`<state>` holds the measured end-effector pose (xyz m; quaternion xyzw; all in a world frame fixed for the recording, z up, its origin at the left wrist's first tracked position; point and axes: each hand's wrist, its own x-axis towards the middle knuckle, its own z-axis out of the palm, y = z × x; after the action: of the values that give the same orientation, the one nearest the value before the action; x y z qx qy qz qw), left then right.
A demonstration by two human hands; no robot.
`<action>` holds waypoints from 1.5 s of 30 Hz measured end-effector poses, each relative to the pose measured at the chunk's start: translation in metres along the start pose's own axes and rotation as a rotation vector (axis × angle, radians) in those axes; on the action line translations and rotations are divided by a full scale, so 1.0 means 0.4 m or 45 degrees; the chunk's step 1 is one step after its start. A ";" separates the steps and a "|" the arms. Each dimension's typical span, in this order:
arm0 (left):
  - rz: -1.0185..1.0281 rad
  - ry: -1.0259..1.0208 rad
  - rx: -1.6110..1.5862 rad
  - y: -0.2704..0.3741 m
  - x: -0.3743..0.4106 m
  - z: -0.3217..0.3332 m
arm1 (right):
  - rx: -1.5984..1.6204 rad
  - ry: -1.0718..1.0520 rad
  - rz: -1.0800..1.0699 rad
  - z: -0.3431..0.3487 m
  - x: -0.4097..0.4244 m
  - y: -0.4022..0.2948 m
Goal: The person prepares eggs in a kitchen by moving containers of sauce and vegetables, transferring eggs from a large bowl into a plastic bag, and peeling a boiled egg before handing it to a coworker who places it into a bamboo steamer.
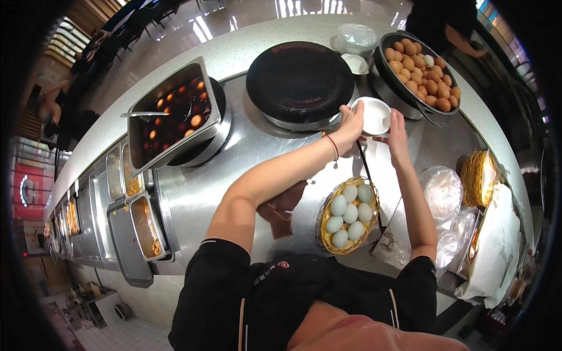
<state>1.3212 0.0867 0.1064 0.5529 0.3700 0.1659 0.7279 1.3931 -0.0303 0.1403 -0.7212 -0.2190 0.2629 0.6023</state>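
A small white bowl [376,117] is held up over the steel counter, tilted so that its inside faces me. My left hand [350,126] grips its left side, and the fingers of my right hand [398,138] press against its right side. Behind the bowl, to the left, sits a large round black lid [300,81] on a metal base. Nearer to me, a woven yellow basket [324,239] carries several pale bluish eggs [350,214]. Beside the lid, another white bowl or stack of bowls [356,64] stands under the edge of a plastic-wrapped bundle [356,37].
At the back right, a black pan [382,66] is heaped with brown eggs [417,72]. On the left, a steel pan [206,79] contains eggs in dark liquid with a ladle. A brown cloth [283,208] lies left of the basket. Plastic-wrapped stacks [441,193] and woven baskets [476,180] occupy the right.
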 end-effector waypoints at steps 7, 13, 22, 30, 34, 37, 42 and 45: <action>0.217 -0.066 0.291 0.400 0.077 -0.405 | 0.148 -0.369 -0.116 0.328 0.209 -0.276; -0.027 -0.107 0.921 0.559 0.201 -0.773 | 0.009 -0.705 0.086 0.674 0.414 -0.332; -0.699 -0.381 1.179 0.544 0.373 -0.962 | -0.393 -1.304 0.042 0.961 0.636 -0.215; -1.177 -0.612 1.386 0.445 0.445 -0.972 | -0.916 -1.476 -0.047 1.092 0.653 -0.144; -1.340 -0.668 1.519 0.402 0.468 -0.950 | -1.192 -1.633 0.181 1.131 0.659 -0.133; -1.338 -0.651 1.609 0.378 0.463 -0.938 | -1.338 -1.644 -0.084 1.099 0.630 -0.145; -1.287 -0.659 2.059 0.434 0.401 -0.821 | -1.419 -0.871 -0.760 0.990 0.620 -0.185; -1.180 -0.557 2.053 0.393 0.432 -0.944 | -1.219 -0.589 -1.120 0.892 0.584 -0.243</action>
<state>1.1910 0.5090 0.1475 0.7054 0.4107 -0.5507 0.1743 1.3427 0.4035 0.1605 -0.6772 -0.7062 0.0157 0.2060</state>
